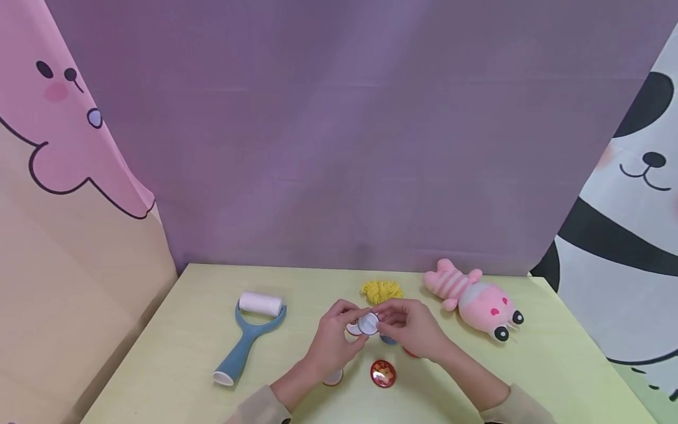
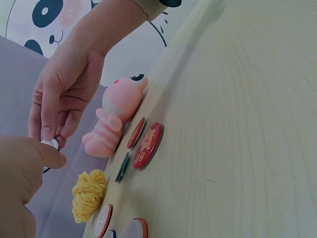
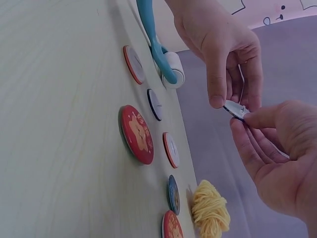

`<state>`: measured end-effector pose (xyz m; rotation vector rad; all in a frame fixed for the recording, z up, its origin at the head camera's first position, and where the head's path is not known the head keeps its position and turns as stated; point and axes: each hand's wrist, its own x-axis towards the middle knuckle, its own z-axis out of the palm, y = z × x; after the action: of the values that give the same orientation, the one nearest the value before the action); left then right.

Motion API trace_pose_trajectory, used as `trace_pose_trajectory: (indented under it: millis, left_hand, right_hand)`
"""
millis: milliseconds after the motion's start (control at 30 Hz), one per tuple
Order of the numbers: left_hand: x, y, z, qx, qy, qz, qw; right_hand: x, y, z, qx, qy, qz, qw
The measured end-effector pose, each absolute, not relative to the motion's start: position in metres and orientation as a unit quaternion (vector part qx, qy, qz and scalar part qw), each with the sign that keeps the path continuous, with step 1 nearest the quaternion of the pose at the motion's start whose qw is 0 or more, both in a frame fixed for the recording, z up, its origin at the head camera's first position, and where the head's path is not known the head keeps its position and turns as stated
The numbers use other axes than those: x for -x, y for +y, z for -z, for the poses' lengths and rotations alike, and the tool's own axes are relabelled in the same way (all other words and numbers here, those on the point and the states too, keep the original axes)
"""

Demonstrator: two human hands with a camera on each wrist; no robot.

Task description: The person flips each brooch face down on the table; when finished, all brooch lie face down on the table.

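Observation:
Above the table, my left hand (image 1: 335, 334) pinches a round pin badge (image 1: 368, 324) by its rim between thumb and fingers. The badge's pale back faces me, and a metal pin shows on it in the right wrist view. From the other side, my right hand (image 1: 418, 328) pinches the same badge at its pin side with thumb and fingertips. Several more badges lie below: a red one with a star design (image 3: 137, 135) face up, a blue one (image 3: 174, 195), another red one (image 3: 172, 225), and pale-backed ones (image 3: 133, 65) face down.
A blue-handled lint roller (image 1: 245, 347) lies to the left. Behind the hands is a bundle of yellow yarn (image 1: 381, 291). A pink striped plush toy (image 1: 474, 300) lies at the back right. A purple cloth (image 1: 349, 147) hangs behind the table.

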<state>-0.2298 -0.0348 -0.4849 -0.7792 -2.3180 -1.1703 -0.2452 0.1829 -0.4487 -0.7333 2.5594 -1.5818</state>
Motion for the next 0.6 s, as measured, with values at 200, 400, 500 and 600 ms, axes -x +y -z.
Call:
trace_pose_trajectory:
  millis: [200, 400, 500, 600]
  left_hand:
    - [0.2298, -0.0341, 0.485, 0.288, -0.832, 0.414, 0.232]
    - [0.2299, -0.0347, 0.4836, 0.28, -0.832, 0.423, 0.225]
    - [0.2301, -0.035, 0.4833, 0.277, -0.831, 0.427, 0.223]
    - [0.2302, -0.0356, 0.4828, 0.275, -0.829, 0.435, 0.218]
  right_hand:
    - [0.2419, 0.1853, 0.4425, 0.217, 0.818, 0.53, 0.048]
    - [0.2423, 0.188, 0.4434, 0.215, 0.823, 0.523, 0.051]
    - [0.2436, 0.1896, 0.4468, 0.223, 0.818, 0.527, 0.055]
    - [0.2445, 0.1906, 0.4491, 0.231, 0.815, 0.528, 0.059]
